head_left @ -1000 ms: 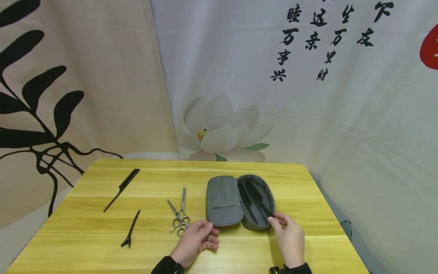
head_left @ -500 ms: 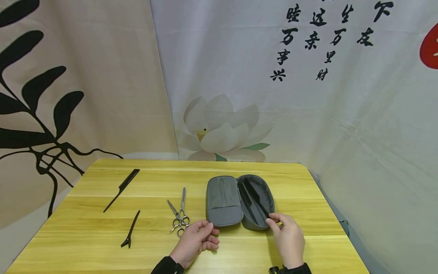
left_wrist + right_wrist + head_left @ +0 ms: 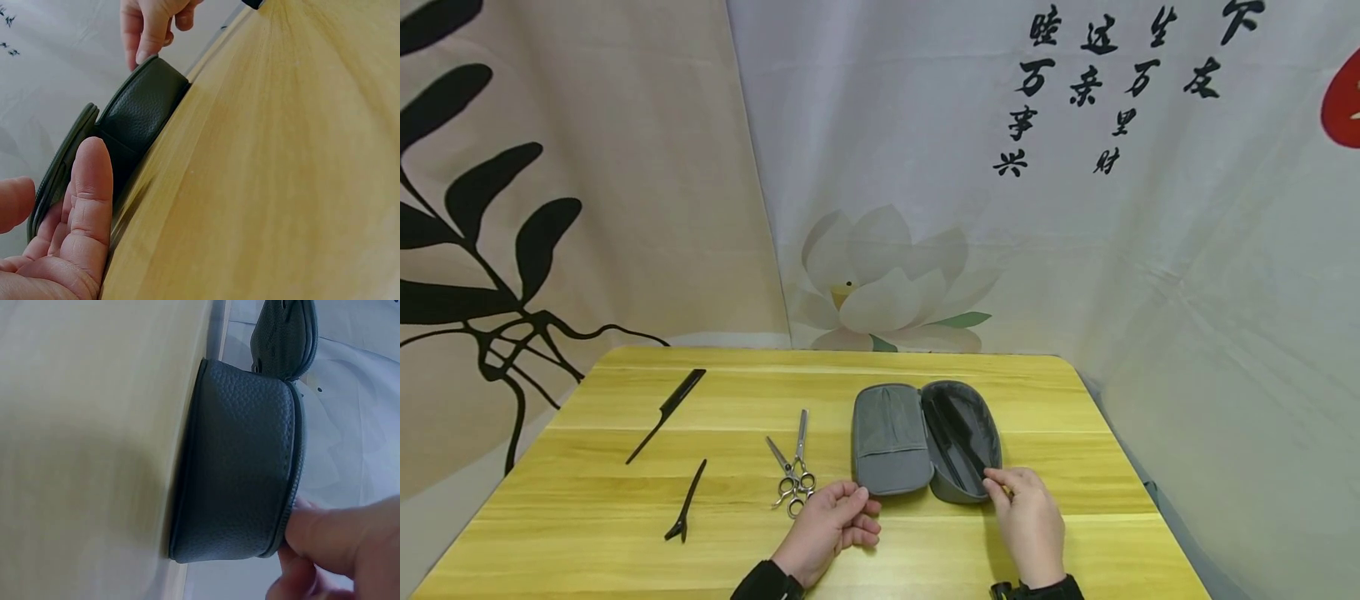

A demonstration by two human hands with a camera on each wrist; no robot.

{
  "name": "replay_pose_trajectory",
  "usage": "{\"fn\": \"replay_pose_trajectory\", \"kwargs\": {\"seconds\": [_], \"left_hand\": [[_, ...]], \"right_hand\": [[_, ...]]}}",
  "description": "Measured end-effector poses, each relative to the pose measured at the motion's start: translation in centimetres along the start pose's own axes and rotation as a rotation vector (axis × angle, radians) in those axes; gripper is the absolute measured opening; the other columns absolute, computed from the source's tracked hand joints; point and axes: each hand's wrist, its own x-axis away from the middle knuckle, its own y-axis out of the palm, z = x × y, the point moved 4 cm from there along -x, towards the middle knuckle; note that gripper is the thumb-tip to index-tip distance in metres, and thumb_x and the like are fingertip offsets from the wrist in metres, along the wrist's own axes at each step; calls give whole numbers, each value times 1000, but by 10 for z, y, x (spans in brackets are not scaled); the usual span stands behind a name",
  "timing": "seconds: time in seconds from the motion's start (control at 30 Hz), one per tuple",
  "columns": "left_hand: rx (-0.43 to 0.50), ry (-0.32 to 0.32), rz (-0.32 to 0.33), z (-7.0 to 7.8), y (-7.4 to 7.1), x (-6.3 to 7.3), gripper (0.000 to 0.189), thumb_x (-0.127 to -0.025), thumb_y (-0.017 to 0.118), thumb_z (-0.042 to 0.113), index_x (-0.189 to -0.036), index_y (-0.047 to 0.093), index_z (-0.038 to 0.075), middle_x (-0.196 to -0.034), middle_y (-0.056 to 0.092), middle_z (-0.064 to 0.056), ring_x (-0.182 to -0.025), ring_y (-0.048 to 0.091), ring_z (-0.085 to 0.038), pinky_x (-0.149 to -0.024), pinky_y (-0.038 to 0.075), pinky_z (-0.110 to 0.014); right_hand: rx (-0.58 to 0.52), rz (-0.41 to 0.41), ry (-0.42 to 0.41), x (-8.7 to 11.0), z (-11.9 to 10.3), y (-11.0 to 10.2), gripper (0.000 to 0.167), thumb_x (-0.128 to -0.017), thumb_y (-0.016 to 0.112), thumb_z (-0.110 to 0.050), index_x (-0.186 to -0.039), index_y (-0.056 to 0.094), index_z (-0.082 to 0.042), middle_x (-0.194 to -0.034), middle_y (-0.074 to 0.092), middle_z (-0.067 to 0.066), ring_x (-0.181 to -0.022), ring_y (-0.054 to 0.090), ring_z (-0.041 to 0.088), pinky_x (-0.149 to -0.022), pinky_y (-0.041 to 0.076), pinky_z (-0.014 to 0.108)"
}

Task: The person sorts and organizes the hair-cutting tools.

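Lying open on the yellow wooden table (image 3: pixel 1075 467), a grey zip case (image 3: pixel 891 442) is sitting just beyond both hands, its flat lid half spread to the left and its deeper tray half to the right. Inside the tray half a black comb (image 3: pixel 958 437) is lying lengthwise.

The left hand (image 3: pixel 831 525) is resting on the table at the near left corner of the case, its fingers loosely curled and gripping nothing; in the left wrist view the thumb and a fingertip are lying right against the edge of the lid half, with the case (image 3: pixel 134 119) running away from them toward the other hand. The right hand (image 3: pixel 1026 521) is sitting at the near right end of the tray half, its fingertips bunched at the rim. In the right wrist view the fingers (image 3: pixel 331 534) are pressing on the zip edge at the end of the case (image 3: pixel 244 469); whether they are pinching the zip or only touching it I cannot tell.

Well apart from the case, to its left, a pair of silver scissors (image 3: pixel 793 467) is lying just beyond the left hand, blades pointing away. Farther left a black hair clip (image 3: pixel 687 502) is lying near the front of the table, and a black tail comb (image 3: pixel 667 414) is lying beyond it. Printed cloth backdrops are hanging behind the table.
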Motion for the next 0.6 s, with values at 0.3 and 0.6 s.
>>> {"fn": "replay_pose_trajectory", "kwargs": {"seconds": [0.3, 0.6], "left_hand": [[-1, 3, 0, 1, 1, 1, 40, -112, 59, 24, -130, 49, -10, -112, 71, -10, -87, 72, -14, -79, 65, -28], [3, 4, 2, 0, 1, 1, 40, -112, 59, 24, -130, 49, -10, -112, 71, -10, -88, 72, -14, -79, 65, -28]], "right_hand": [[19, -53, -75, 1, -7, 0, 15, -85, 86, 0, -96, 86, -10, -93, 73, 7, -67, 63, 15, -50, 42, 21], [61, -336, 57, 1, -3, 9, 30, -100, 76, -40, -98, 86, -11, -122, 73, 9, -89, 73, 23, -64, 57, 35]]}}
